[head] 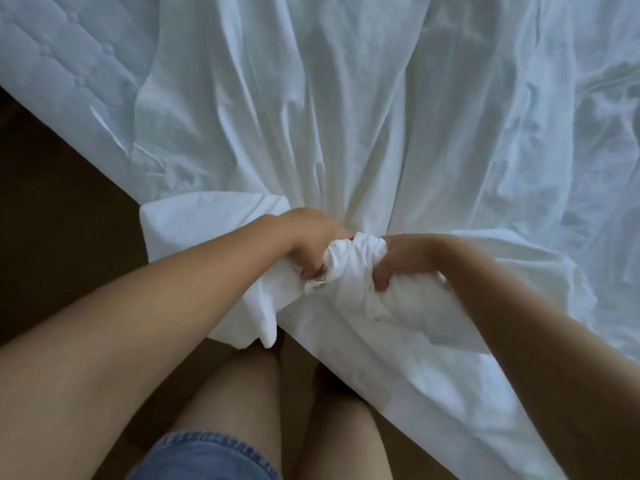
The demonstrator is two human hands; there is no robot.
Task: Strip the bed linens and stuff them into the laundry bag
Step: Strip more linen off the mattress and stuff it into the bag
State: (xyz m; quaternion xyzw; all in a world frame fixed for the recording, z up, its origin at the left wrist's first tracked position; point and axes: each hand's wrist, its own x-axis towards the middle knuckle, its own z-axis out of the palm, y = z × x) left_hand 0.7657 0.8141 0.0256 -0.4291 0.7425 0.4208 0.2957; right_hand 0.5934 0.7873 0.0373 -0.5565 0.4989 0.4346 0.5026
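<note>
Head view, sheet (346,140) bunched — fingers (309,267) curled round

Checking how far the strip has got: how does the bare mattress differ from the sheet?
The mattress is quilted with button dimples; the sheet is plain. The mattress lies flat; the sheet is creased and bunched in the left hand and right hand. Both are white.

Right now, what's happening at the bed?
A person stands at the bed's edge, with the left hand and right hand both gripping one bunched wad of the white sheet. The sheet fans out in pulled folds from that wad across the bed. The quilted mattress is already bare at the far left corner. No laundry bag is in view.
</note>
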